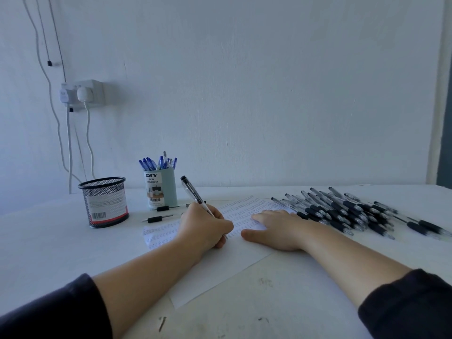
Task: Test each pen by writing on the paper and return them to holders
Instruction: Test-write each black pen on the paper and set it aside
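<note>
White table: left hand (204,226) grips a pen (195,195), tip apparently hidden; right hand (281,228) flat on paper (220,270).

A black mesh holder (104,201) bears a white label with a red band. The pale green holder (162,188) carries blue-capped pens (157,162). The white paper (220,253) shows rows of small dark marks. Black-gripped clear pens (342,211) lie on the white worktop (49,245).

White table (305,302) carries a written sheet of paper (220,265) at centre, with a heap of black pens (342,211) toward the right edge. Toward the far left stand a black mesh holder (104,201) and a pale green holder (161,189) of blue pens; two loose black pens (159,218) lie just in front.
</note>
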